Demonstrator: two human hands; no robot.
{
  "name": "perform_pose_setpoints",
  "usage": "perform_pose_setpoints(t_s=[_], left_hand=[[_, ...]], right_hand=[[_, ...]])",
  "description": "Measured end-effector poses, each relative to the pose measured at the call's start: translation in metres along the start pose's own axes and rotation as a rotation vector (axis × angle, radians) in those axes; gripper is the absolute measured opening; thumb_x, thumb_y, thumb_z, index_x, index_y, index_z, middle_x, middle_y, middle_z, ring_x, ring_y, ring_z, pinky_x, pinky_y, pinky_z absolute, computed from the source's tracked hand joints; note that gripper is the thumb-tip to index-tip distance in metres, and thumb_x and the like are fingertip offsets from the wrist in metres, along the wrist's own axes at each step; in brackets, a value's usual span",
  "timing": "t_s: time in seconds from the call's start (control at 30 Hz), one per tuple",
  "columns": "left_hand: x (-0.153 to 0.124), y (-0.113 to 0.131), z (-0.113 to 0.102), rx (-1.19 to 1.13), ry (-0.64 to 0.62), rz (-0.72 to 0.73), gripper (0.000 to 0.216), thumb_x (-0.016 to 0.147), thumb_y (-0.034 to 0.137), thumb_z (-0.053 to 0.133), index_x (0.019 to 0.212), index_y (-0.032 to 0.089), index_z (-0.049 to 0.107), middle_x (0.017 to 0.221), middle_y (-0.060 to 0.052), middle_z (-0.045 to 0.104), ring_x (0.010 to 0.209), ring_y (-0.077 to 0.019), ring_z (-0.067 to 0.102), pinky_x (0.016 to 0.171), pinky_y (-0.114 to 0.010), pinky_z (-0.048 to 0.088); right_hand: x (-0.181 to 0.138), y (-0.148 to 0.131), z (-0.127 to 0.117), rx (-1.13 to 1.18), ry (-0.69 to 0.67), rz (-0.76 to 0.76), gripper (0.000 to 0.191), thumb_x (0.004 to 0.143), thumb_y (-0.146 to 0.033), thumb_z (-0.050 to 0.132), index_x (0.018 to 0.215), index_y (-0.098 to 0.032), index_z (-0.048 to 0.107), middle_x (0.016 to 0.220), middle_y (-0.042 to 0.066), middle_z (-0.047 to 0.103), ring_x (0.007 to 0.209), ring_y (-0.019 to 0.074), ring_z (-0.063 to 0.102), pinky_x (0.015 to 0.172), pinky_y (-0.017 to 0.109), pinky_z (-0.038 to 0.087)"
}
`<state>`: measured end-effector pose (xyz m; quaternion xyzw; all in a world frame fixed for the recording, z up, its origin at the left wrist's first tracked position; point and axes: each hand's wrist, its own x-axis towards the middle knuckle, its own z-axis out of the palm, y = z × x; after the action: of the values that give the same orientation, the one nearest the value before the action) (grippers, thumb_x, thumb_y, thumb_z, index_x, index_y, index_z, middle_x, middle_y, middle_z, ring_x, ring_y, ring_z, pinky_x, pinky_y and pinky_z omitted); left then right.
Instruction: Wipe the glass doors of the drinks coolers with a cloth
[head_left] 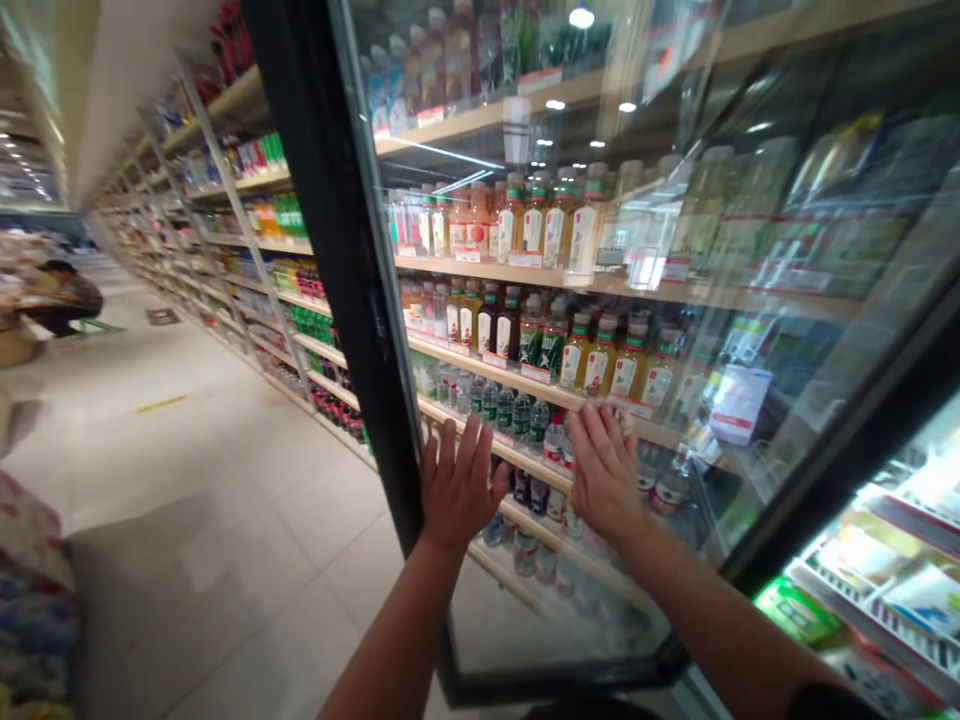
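A tall glass cooler door (675, 330) with a black frame (352, 260) stands swung out in front of me. My left hand (457, 485) lies flat on the glass near the frame's edge, fingers spread and empty. My right hand (604, 470) presses flat on the glass beside it, fingers stretched upward, also empty. Through the glass I see shelves of bottled drinks (555, 340), with small water bottles (510, 405) just above my hands.
A long run of drink shelves (247, 250) lines the aisle to the left over a pale tiled floor (187, 480). A person crouches far down the aisle (64, 295). The lit cooler interior with packaged goods (885, 570) shows at the lower right.
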<state>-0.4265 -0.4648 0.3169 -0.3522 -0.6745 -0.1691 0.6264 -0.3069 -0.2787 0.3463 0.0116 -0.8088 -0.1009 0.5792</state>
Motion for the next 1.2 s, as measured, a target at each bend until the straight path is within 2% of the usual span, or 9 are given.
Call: perform_pose_setpoints(t_s=[0.17,0.23,0.37,0.47,0.6,0.8,1.0,1.07,1.2], left_hand=[[0.001,0.001,0.002,-0.046,0.016,0.002,0.071,0.092,0.033,0.059,0.155,0.011,0.032,0.150,-0.016,0.050,0.153,-0.0286,0.020,0.125,-0.045,0.020],[-0.001,0.001,0.003,-0.062,0.019,-0.001,0.072,0.093,0.033,0.058,0.156,0.011,0.030,0.149,-0.016,0.050,0.153,-0.0287,0.020,0.126,-0.046,0.019],[-0.002,0.001,0.005,-0.077,0.018,-0.007,0.071,0.094,0.032,0.056,0.156,0.011,0.029,0.150,-0.015,0.049,0.153,-0.0289,0.020,0.126,-0.046,0.018],[-0.001,0.000,0.006,-0.084,0.021,-0.003,0.071,0.095,0.032,0.054,0.156,0.011,0.027,0.151,-0.015,0.048,0.154,-0.0284,0.019,0.126,-0.046,0.017],[0.000,-0.001,0.007,-0.086,0.024,-0.001,0.071,0.095,0.032,0.055,0.156,0.010,0.027,0.151,-0.016,0.048,0.154,-0.0286,0.019,0.126,-0.047,0.018],[-0.004,-0.003,0.012,-0.083,0.009,0.006,0.069,0.094,0.033,0.055,0.155,0.010,0.031,0.152,-0.016,0.046,0.153,-0.0296,0.021,0.126,-0.048,0.018],[-0.004,-0.004,0.014,-0.087,0.012,-0.008,0.069,0.094,0.033,0.056,0.155,0.012,0.032,0.152,-0.016,0.046,0.153,-0.0288,0.021,0.126,-0.047,0.019],[-0.003,-0.004,0.013,-0.095,0.016,-0.007,0.070,0.094,0.033,0.056,0.155,0.011,0.031,0.150,-0.016,0.048,0.153,-0.0281,0.020,0.126,-0.047,0.018],[-0.002,-0.004,0.012,-0.097,0.026,0.005,0.070,0.094,0.032,0.056,0.156,0.011,0.029,0.150,-0.017,0.048,0.153,-0.0284,0.021,0.126,-0.047,0.019]], right_hand=[[0.050,-0.022,-0.002,0.022,-0.004,0.004,0.069,0.096,-0.008,0.037,0.161,-0.022,0.018,0.160,0.008,0.039,0.155,0.0182,0.019,0.127,0.042,0.011],[0.060,-0.029,-0.001,0.023,0.006,0.007,0.069,0.096,-0.009,0.037,0.161,-0.020,0.018,0.159,0.009,0.040,0.155,0.0187,0.019,0.127,0.043,0.011],[0.052,-0.042,0.008,0.055,0.000,-0.098,0.066,0.096,-0.009,0.038,0.160,-0.017,0.023,0.153,0.010,0.049,0.154,0.0173,0.021,0.127,0.041,0.012],[0.053,-0.047,0.012,0.076,-0.036,-0.164,0.063,0.096,-0.010,0.039,0.158,-0.017,0.029,0.153,0.008,0.049,0.154,0.0167,0.022,0.127,0.040,0.013],[0.060,-0.048,0.013,0.063,-0.043,-0.140,0.059,0.096,-0.012,0.040,0.155,-0.017,0.036,0.155,0.008,0.046,0.154,0.0182,0.023,0.127,0.041,0.012],[0.035,-0.045,0.016,0.092,-0.074,-0.195,0.056,0.096,-0.013,0.041,0.152,-0.017,0.041,0.149,0.006,0.054,0.152,0.0155,0.028,0.128,0.039,0.009],[0.060,-0.041,0.011,0.038,-0.027,-0.121,0.063,0.093,-0.008,0.040,0.155,-0.018,0.037,0.154,0.007,0.048,0.153,0.0182,0.026,0.127,0.041,0.012],[0.058,-0.044,0.014,0.034,-0.028,-0.106,0.062,0.093,-0.009,0.040,0.154,-0.018,0.038,0.154,0.007,0.047,0.153,0.0192,0.026,0.127,0.042,0.012],[0.040,-0.049,0.018,0.073,-0.080,-0.200,0.055,0.096,-0.014,0.042,0.150,-0.019,0.046,0.148,0.006,0.055,0.151,0.0164,0.031,0.128,0.039,0.011]])
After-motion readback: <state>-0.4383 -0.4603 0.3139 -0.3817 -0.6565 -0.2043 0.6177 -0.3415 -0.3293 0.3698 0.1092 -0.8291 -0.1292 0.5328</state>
